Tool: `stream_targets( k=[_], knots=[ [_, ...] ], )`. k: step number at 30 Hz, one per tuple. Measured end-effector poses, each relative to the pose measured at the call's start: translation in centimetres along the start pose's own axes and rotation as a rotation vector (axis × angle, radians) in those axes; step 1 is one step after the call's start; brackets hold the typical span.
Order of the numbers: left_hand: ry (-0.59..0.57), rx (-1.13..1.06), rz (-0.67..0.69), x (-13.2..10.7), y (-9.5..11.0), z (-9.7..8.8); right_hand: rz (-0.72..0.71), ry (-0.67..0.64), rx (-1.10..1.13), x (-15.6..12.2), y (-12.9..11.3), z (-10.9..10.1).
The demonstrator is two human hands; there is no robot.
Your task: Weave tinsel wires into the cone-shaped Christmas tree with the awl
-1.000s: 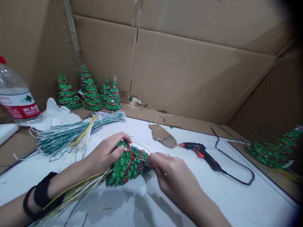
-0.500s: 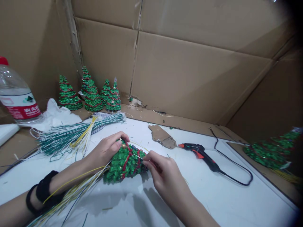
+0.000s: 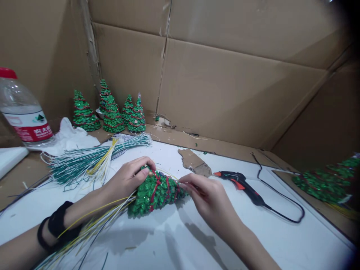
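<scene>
A miniature green Christmas tree (image 3: 147, 193) with red garland lies tilted on its side above the white tabletop, its narrow end toward the right. My left hand (image 3: 135, 172) grips it from the far side, near the base. Yellow, white and dark wires (image 3: 95, 223) trail from the base under my left forearm. Close to the narrow end, the fingers of my right hand (image 3: 201, 189) are pinched together at the garland. What they pinch is hidden. A black glue gun (image 3: 242, 183) with an orange tip lies to the right of my right hand.
A bundle of green and white wires (image 3: 81, 161) lies at the left, near a water bottle (image 3: 28, 112) and crumpled white tissue (image 3: 71, 137). Several finished-looking trees (image 3: 112, 114) stand against the cardboard wall (image 3: 239, 82). Another tree (image 3: 323, 183) lies at the right. A torn cardboard piece (image 3: 192, 161) sits behind my hands.
My right hand has moved rightward along the tree toward its narrow end. A thin pale stick seen in its fingers earlier no longer shows. My left hand keeps its grip; the view has shifted slightly.
</scene>
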State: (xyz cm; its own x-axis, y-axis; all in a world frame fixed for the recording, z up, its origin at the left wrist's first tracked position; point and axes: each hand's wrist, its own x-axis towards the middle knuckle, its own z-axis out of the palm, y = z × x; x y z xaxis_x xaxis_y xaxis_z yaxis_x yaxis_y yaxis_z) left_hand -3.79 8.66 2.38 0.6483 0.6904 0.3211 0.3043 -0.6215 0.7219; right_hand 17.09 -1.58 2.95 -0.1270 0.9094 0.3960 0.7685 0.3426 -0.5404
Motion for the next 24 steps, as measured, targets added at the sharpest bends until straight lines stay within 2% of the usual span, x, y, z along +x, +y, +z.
stream_targets(
  k=[6,12,24],
  knots=[
    [-0.033,0.046,0.054,0.0,-0.14,-0.18,-0.178,-0.037,-0.266,0.07,0.05,-0.2],
    [-0.036,0.035,0.073,-0.11,-0.08,-0.11,-0.286,0.06,-0.485,0.1,-0.16,0.07],
    [-0.034,0.039,0.092,-0.27,0.04,0.21,-0.372,0.11,-0.527,-0.09,-0.62,-0.07]
  ],
)
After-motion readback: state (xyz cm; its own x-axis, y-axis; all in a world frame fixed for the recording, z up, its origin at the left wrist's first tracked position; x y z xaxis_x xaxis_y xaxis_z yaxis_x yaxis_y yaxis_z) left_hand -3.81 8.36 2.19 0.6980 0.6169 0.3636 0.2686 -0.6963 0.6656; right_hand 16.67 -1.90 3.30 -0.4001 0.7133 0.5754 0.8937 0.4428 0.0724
